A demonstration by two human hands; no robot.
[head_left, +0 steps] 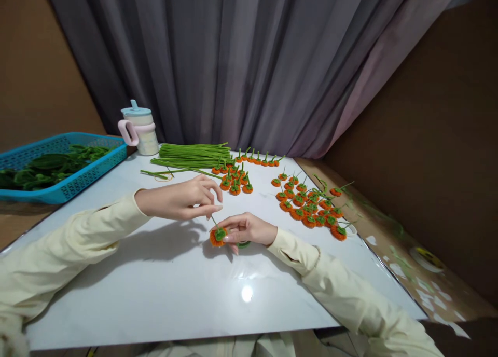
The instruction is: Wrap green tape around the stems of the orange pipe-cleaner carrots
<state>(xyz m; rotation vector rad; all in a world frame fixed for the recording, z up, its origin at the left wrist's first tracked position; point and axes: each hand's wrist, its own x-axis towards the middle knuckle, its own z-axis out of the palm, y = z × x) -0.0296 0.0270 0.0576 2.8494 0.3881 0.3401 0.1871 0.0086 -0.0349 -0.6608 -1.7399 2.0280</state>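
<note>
My right hand (249,228) is closed on a small fuzzy orange pipe-cleaner fruit (217,237) with a green top, gripping it by its right side. Its thin stem (214,222) points up and left. Just above that stem is my left hand (190,198), its fingers curved, with a gap between index finger and thumb; whether a fingertip touches the stem is hard to make out. A green ring-shaped roll (244,244) shows under my right palm, mostly hidden.
Behind my hands lies a bundle of green pipe cleaners (192,154). Several orange fruits (234,187) stand beside it, and more (298,213) sit to the right. A blue basket (83,175) of green leaves is at left, near a lidded cup (146,134). Scraps (397,270) lie beyond the right table edge.
</note>
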